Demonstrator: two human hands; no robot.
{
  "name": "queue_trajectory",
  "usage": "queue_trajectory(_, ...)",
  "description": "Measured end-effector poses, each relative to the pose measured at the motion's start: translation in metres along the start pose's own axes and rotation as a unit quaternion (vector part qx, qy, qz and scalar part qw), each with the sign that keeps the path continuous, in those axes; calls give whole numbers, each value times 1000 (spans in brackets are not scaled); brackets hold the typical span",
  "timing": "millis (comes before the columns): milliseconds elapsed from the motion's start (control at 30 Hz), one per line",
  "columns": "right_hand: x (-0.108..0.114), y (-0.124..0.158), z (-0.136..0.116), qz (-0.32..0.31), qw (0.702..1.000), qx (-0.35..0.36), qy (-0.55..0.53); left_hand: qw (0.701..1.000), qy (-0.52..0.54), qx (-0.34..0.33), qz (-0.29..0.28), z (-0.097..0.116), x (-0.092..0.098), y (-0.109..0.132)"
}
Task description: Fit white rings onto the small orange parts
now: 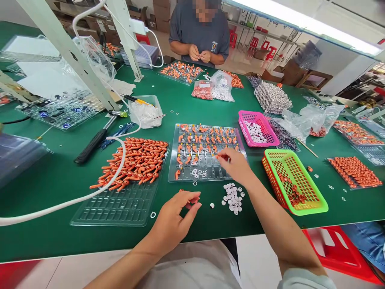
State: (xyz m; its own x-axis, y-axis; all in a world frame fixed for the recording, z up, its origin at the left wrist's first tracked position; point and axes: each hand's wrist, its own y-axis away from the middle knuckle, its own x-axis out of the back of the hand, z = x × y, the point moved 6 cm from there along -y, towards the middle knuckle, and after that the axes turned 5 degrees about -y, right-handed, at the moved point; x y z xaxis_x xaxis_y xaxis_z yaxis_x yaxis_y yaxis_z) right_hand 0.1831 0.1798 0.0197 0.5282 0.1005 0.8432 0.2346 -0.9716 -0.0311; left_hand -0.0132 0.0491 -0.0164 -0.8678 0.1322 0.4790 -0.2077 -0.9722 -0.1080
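My right hand [236, 166] is over the right side of a clear compartment tray [173, 166], its fingers pinched on a small orange part [217, 156]. Curved orange pieces [213, 139] fill the tray's upper rows, and several white rings [199, 173] lie in its lower part. In front of the tray, my left hand [174, 214] hovers with thumb and forefinger curved and apart. A bit of orange shows behind its knuckles; whether the hand touches it is hidden. White discs [233, 198] lie in a loose pile between my hands, with a single disc [212, 206] nearer my left.
Left stands a tray heaped with orange handle-like pieces [135, 160], beside a hammer [95, 140] and a white cable [122, 168]. Right are a pink basket [272, 138] of white parts and a green basket [320, 204] with orange parts. A co-worker [198, 32] sits opposite.
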Motion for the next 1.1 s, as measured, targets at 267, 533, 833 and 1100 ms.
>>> queue_trajectory(267,-8,123,-46,58,965,71,-246,907,370,177,-95,3,-25,0)
queue_trajectory(533,-40,163,-39,217,927,83,-295,743,560,313,-193,3,-61,16)
queue_trajectory(833,-36,162,-45,202,912,228,-276,697,578,347,-247,5,-61,17)
queue_trajectory(1100,-25,167,-48,221,886,355,-200,702,554,361,-265,9,-63,17)
